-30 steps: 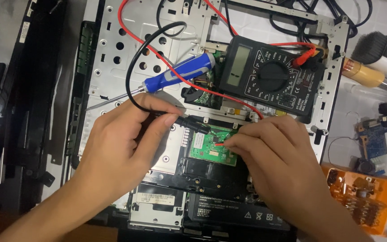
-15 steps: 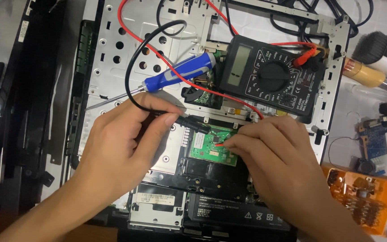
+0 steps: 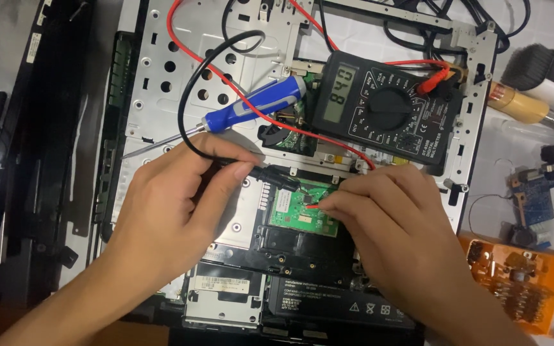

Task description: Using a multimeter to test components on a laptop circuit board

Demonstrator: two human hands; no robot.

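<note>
Centre frame: left hand (image 3: 174, 205) pinches the black probe (image 3: 276, 177), tip on the small green circuit board (image 3: 302, 208) set in the opened metal chassis (image 3: 161, 77). Right hand (image 3: 399, 224) pinches the red probe (image 3: 313, 206) on the same board. Black multimeter (image 3: 386, 109) upper right, blue-handled screwdriver (image 3: 251, 106) beside it.

The small green circuit board (image 3: 302, 211) sits on the perforated metal chassis (image 3: 181, 77); the black digital multimeter (image 3: 386, 112) lies beyond it, with the blue-handled screwdriver (image 3: 251, 106) to that meter's left.
</note>
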